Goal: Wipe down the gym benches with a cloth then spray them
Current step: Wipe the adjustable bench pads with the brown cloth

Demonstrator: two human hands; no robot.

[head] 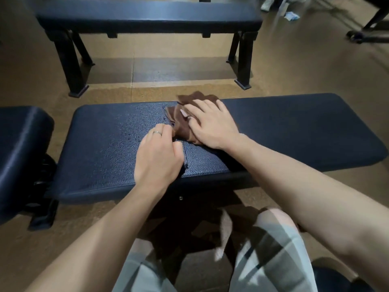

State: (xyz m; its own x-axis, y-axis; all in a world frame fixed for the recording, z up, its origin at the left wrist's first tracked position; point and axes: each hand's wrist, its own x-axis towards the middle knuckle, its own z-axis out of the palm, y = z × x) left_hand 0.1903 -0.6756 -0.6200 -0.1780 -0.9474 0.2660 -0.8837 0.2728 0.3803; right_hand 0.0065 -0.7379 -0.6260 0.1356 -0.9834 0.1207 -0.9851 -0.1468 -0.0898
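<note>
Both bare forearms reach forward from the lower edge of the view, converging toward the middle. The left hand (159, 153) lies palm down with its fingers (166, 131) curled under at the tips, a ring on one of them. The right hand (212, 125) sits just beyond and to the right of it, palm down, fingers spread and nearly straight, pressing flat, also wearing a ring.

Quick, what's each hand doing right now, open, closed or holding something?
Left hand: fingers curled, pinching the near edge of the brown cloth.
Right hand: open, fingers flat, pressing the cloth onto the bench.
</note>
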